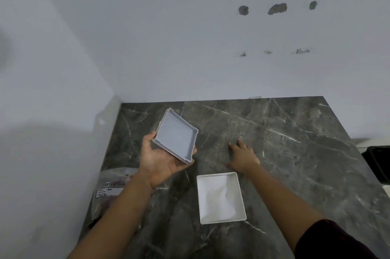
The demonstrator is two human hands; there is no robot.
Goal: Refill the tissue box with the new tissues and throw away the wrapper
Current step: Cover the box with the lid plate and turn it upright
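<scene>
A white tissue box [221,198] lies open on the dark marble counter [285,153], with white tissue showing inside it. My left hand [162,161] holds the box's grey lid [175,135] tilted above the counter, hollow side toward me. My right hand [242,156] rests flat on the counter just behind the box, fingers spread and holding nothing. A clear plastic wrapper [111,191] with a printed label lies at the counter's left edge, partly hidden behind my left forearm.
White walls close off the counter at the back and the left. A dark object [377,163] stands off the counter's right edge. Several holes mark the back wall.
</scene>
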